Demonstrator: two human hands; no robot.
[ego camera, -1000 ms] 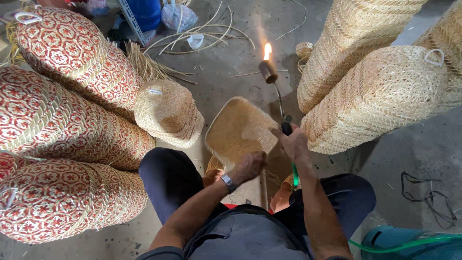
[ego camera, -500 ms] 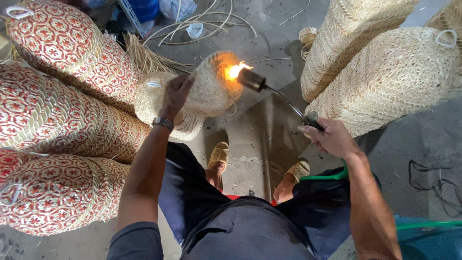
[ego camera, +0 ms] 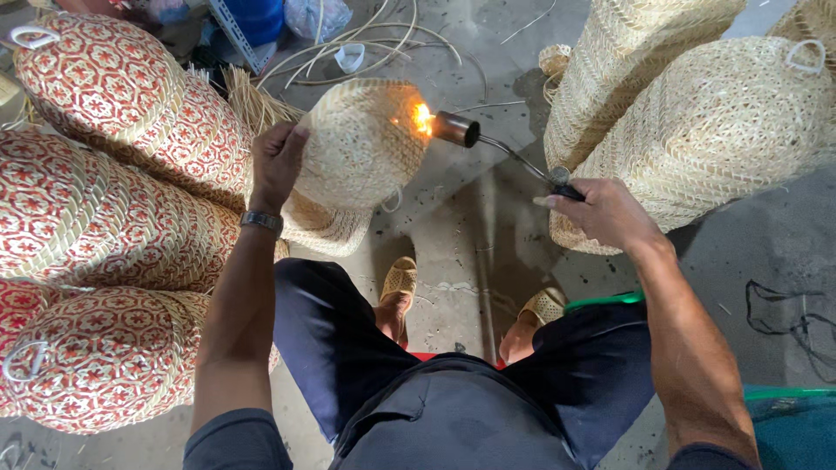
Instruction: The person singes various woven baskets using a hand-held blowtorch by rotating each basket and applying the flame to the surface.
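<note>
Woven straw basket (ego camera: 361, 144), plain and pale, sits raised in front of the person's knees, above a second plain basket (ego camera: 326, 226) on the concrete floor (ego camera: 453, 252), with its rounded wall turned toward the flame. The left hand (ego camera: 277, 161) grips its left rim, fingers curled around the edge and thumb on top, a wristwatch (ego camera: 261, 221) just below. The right hand (ego camera: 605, 209) is clenched around the handle of a gas torch (ego camera: 505, 157), whose thin tube runs up and left to a brass nozzle (ego camera: 455, 129); the flame (ego camera: 422, 117) touches the basket's upper right side. The torch's long axis lies on a diagonal from lower right to upper left, its tip pointing at the basket. The basket's own axis seems to tilt up and away from the camera, though its opening is hidden. The likely risk is scorching or ignition: dry fibre could char or catch if the flame dwells on one spot. Loose straw strands (ego camera: 252, 100) lie just beside it, and red-patterned baskets (ego camera: 113, 200) are stacked near on the left, so a spark could spread. The left fingers are on the far side from the flame, yet heat travelling through the weave could reach them.
</note>
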